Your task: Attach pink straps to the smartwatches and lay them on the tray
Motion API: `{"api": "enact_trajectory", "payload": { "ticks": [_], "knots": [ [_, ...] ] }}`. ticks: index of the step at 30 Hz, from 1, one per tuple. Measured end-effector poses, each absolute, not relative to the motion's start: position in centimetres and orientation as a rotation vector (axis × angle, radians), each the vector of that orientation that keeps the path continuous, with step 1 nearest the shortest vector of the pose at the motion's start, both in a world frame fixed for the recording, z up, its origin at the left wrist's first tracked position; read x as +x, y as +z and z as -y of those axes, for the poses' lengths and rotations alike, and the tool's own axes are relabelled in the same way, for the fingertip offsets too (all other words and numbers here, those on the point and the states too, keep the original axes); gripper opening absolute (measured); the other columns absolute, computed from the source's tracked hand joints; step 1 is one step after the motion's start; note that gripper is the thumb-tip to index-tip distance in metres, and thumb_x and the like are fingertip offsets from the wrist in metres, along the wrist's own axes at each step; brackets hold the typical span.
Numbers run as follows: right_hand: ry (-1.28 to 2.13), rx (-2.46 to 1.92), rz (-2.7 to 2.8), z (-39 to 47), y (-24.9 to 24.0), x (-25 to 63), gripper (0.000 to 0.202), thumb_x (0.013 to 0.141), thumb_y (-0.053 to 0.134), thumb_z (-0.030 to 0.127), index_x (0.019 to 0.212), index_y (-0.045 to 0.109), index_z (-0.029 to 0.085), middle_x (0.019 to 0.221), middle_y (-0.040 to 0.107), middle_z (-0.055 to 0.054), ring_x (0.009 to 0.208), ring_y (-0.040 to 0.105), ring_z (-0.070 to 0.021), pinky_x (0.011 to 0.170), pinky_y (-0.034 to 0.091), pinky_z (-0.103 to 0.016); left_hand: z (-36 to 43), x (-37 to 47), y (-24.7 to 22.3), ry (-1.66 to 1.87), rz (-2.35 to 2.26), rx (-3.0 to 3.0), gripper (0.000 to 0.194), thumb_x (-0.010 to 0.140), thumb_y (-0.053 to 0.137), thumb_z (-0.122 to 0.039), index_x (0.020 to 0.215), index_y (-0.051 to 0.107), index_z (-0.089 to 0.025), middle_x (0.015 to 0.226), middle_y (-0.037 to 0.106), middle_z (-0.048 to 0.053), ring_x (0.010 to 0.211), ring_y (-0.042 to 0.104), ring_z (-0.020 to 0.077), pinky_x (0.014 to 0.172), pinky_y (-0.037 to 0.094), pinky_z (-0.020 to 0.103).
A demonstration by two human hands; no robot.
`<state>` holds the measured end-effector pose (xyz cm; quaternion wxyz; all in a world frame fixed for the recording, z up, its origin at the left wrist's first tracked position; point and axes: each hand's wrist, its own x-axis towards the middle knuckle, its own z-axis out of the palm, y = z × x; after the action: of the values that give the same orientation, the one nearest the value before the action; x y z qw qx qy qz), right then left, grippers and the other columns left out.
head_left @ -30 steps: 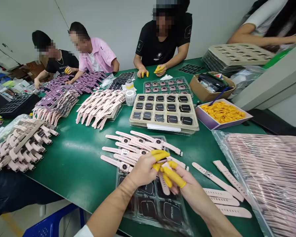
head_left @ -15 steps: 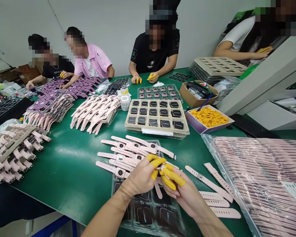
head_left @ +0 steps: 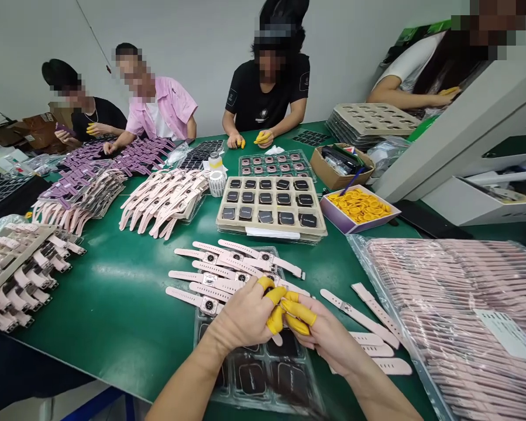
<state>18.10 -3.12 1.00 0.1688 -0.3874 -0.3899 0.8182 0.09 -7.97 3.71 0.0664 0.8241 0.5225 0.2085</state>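
Note:
My left hand and my right hand meet over a clear plastic tray, yellow finger cots on their fingertips. Both are closed around a smartwatch, mostly covered by the fingers; the tip of its pale pink strap pokes out below. Under the hands, the tray's pockets hold dark square watch faces. Just beyond, several pink-strapped smartwatches lie face down in rows. Loose pink straps rest on the table to the right of my right hand.
A bag of pink straps fills the right side. Farther back stand a beige tray of watch faces, a box of yellow finger cots and a cardboard box. Pink watch stacks sit left. Several co-workers sit across the green table.
My fingers have drawn closer together over the smartwatch, covering more of it. The view has shifted slightly. At the far left a co-worker's hands have risen, one with a purple item.

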Motion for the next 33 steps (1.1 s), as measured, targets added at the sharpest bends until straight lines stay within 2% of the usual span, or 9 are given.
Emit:
{"api": "enact_trajectory", "payload": {
  "ticks": [5, 11, 16, 21, 25, 27, 29, 31, 33],
  "knots": [
    [2.359, -1.084, 1.019, 3.1, 2.2, 17.6, 0.055, 0.071, 0.079, 0.064, 0.082, 0.050, 0.019, 0.055, 0.037, 0.009, 0.044, 0.019, -0.0038, 0.043, 0.015, -0.020, 8.1, 0.1, 3.7, 0.670, -1.559, 2.448, 0.038, 0.096, 0.044, -0.020, 0.130, 0.055, -0.007, 0.114, 0.063, 0.015, 0.105, 0.059, 0.0247, 0.091, 0.059, 0.039],
    [2.349, -1.143, 1.067, 3.1, 2.3, 17.2, 0.057, 0.070, 0.075, 0.067, 0.081, 0.044, 0.020, 0.053, 0.035, 0.010, 0.044, 0.019, -0.0041, 0.043, 0.014, -0.019, 8.2, 0.5, 3.2, 0.443, -1.677, 2.452, 0.030, 0.096, 0.048, -0.019, 0.122, 0.060, -0.012, 0.112, 0.064, 0.014, 0.104, 0.061, 0.0257, 0.089, 0.060, 0.042],
    [2.339, -1.069, 1.155, 3.0, 2.4, 17.4, 0.060, 0.074, 0.072, 0.072, 0.090, 0.050, 0.018, 0.057, 0.040, 0.009, 0.045, 0.024, -0.0051, 0.043, 0.019, -0.020, 7.9, -0.5, 2.9, 0.661, -1.484, 2.137, 0.041, 0.101, 0.039, -0.023, 0.139, 0.053, -0.015, 0.131, 0.061, 0.015, 0.121, 0.060, 0.0233, 0.103, 0.058, 0.041],
    [2.111, -0.878, 1.426, 2.7, 2.9, 18.1, 0.055, 0.089, 0.061, 0.072, 0.098, 0.054, 0.017, 0.065, 0.052, 0.003, 0.052, 0.042, -0.0102, 0.050, 0.033, -0.023, 8.2, -1.1, 4.3, 0.801, -1.375, 1.875, 0.055, 0.101, 0.046, -0.029, 0.155, 0.036, -0.023, 0.145, 0.056, 0.014, 0.129, 0.060, 0.0244, 0.110, 0.054, 0.043],
    [1.731, -0.898, 1.966, 1.6, 3.6, 19.6, 0.040, 0.096, 0.059, 0.057, 0.090, 0.059, 0.018, 0.078, 0.059, -0.002, 0.066, 0.049, -0.0145, 0.058, 0.035, -0.026, 8.4, -3.2, 6.3, 0.671, -1.568, 1.909, 0.064, 0.096, 0.041, -0.016, 0.158, 0.028, -0.025, 0.129, 0.066, 0.010, 0.117, 0.066, 0.0239, 0.100, 0.059, 0.042],
    [1.540, -0.930, 2.233, 1.0, 3.9, 20.4, 0.036, 0.099, 0.056, 0.051, 0.086, 0.063, 0.018, 0.075, 0.058, -0.002, 0.066, 0.049, -0.0156, 0.059, 0.032, -0.028, 8.3, -5.1, 7.1, 0.531, -1.715, 2.003, 0.056, 0.093, 0.042, -0.012, 0.149, 0.042, -0.022, 0.116, 0.071, 0.008, 0.104, 0.069, 0.0233, 0.089, 0.059, 0.039],
    [1.446, -0.913, 2.370, 0.6, 4.2, 21.2, 0.036, 0.100, 0.052, 0.046, 0.082, 0.064, 0.018, 0.073, 0.058, -0.003, 0.067, 0.050, -0.0166, 0.061, 0.033, -0.028, 8.2, -6.9, 7.4, 0.341, -1.771, 2.165, 0.043, 0.090, 0.042, -0.008, 0.125, 0.061, -0.022, 0.110, 0.072, 0.008, 0.100, 0.067, 0.0237, 0.086, 0.056, 0.038],
    [1.432, -0.879, 2.405, 0.4, 4.5, 22.0, 0.036, 0.100, 0.053, 0.042, 0.076, 0.064, 0.018, 0.075, 0.060, -0.004, 0.070, 0.052, -0.0175, 0.064, 0.034, -0.028, 8.5, -8.1, 7.4, 0.177, -1.779, 2.282, 0.035, 0.088, 0.042, -0.005, 0.107, 0.067, -0.021, 0.103, 0.072, 0.007, 0.096, 0.065, 0.0234, 0.082, 0.053, 0.036],
    [1.531, -0.890, 2.329, 0.5, 4.9, 22.6, 0.033, 0.095, 0.059, 0.037, 0.069, 0.062, 0.018, 0.072, 0.059, -0.004, 0.067, 0.050, -0.0168, 0.062, 0.032, -0.028, 9.2, -8.2, 7.2, 0.102, -1.769, 2.287, 0.029, 0.089, 0.043, -0.007, 0.102, 0.066, -0.019, 0.096, 0.071, 0.007, 0.086, 0.063, 0.0216, 0.074, 0.051, 0.032]
  ]
}}
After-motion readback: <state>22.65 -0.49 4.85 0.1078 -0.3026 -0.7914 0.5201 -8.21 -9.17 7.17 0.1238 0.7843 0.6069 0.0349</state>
